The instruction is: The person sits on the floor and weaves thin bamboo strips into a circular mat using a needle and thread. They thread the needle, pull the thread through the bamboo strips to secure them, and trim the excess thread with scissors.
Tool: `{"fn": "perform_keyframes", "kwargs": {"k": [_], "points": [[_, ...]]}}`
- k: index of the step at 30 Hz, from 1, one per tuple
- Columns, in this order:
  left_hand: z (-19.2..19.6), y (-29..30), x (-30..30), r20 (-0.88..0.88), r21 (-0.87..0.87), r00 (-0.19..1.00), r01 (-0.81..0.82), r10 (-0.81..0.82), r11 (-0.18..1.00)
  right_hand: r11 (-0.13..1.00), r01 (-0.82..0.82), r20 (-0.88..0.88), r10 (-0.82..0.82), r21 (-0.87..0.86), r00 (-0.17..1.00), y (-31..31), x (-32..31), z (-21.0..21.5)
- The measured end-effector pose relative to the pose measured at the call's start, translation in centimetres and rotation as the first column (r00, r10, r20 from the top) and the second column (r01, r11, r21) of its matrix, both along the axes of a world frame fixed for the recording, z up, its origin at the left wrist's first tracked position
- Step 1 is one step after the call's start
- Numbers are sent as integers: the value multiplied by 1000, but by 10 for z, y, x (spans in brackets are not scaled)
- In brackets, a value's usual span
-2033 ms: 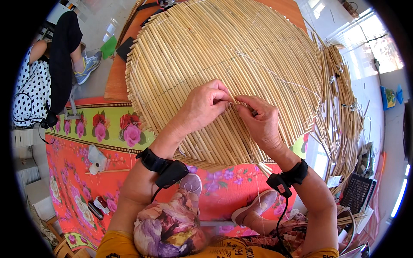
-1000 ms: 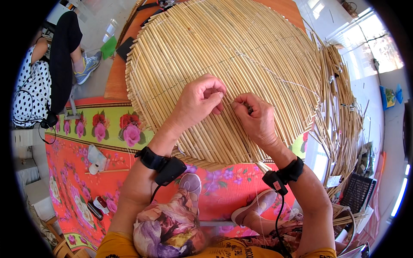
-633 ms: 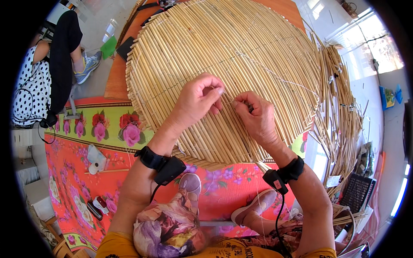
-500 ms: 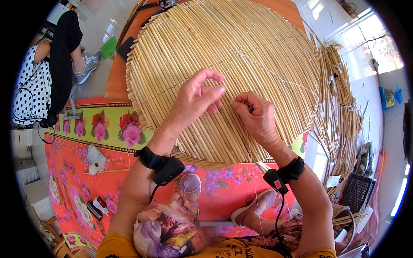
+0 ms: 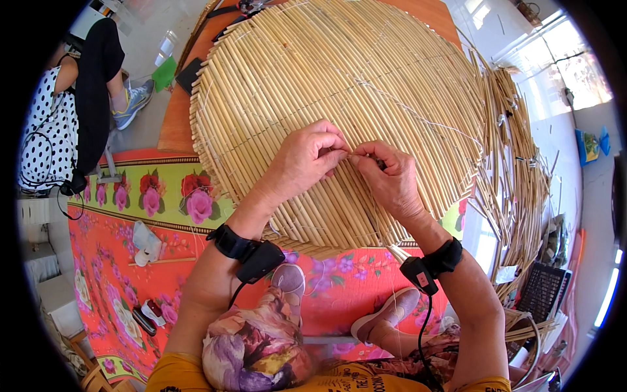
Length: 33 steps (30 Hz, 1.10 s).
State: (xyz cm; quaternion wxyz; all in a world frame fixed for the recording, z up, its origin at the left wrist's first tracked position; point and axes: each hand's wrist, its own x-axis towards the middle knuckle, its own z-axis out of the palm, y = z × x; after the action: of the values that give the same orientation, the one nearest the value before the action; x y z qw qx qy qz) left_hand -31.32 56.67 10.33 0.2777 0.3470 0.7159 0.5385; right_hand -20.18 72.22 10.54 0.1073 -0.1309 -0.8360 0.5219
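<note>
A large round mat of straw-coloured reed stalks (image 5: 261, 85), laid side by side and bound with thin thread, lies before me on an orange-brown table (image 5: 175, 124). Over its near half, my left hand (image 5: 305, 160) pinches thumb and forefinger together; what lies between them is too fine to make out. Its fingertips meet those of my right hand (image 5: 395, 183), which is also closed. Something small and dark shows within the right hand's curled fingers, its kind unclear. Beyond the hands, a loose white thread (image 5: 418, 114) runs across the reeds toward the mat's right edge.
Loose reed bundles (image 5: 522, 150) stand along the right, near a black crate (image 5: 542, 287). A red flowered cloth (image 5: 215, 287) spreads below and left. Another person's shoe (image 5: 135, 103) is at the upper left. Tools (image 5: 251, 6) lie at the table's far edge.
My left hand, raised with its fingers apart before, has come down and closed into a pinch against my right fingertips. The right hand has barely moved.
</note>
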Motion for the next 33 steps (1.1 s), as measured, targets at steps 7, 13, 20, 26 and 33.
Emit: {"fn": "perform_keyframes", "kwargs": {"k": [7, 13, 20, 26, 33], "points": [[4, -1, 0, -6, 0, 1000, 0, 0, 1000, 995, 39, 27, -37, -88, 999, -1, 1, 6], [3, -1, -1, -3, 0, 1000, 5, -5, 1000, 999, 31, 22, -30, -32, 999, 2, 1, 4], [4, -1, 0, -31, 1, 999, -13, 13, 1000, 997, 65, 115, -68, 36, 991, -1, 4, 17], [3, -6, -1, -408, 7, 910, -80, 76, 997, 974, 32, 43, -43, 224, 998, -1, 7, 16], [1, -8, 1, -452, 7, 886, -119, 109, 993, 975, 48, 66, -64, 218, 996, -1, 4, 16]]}}
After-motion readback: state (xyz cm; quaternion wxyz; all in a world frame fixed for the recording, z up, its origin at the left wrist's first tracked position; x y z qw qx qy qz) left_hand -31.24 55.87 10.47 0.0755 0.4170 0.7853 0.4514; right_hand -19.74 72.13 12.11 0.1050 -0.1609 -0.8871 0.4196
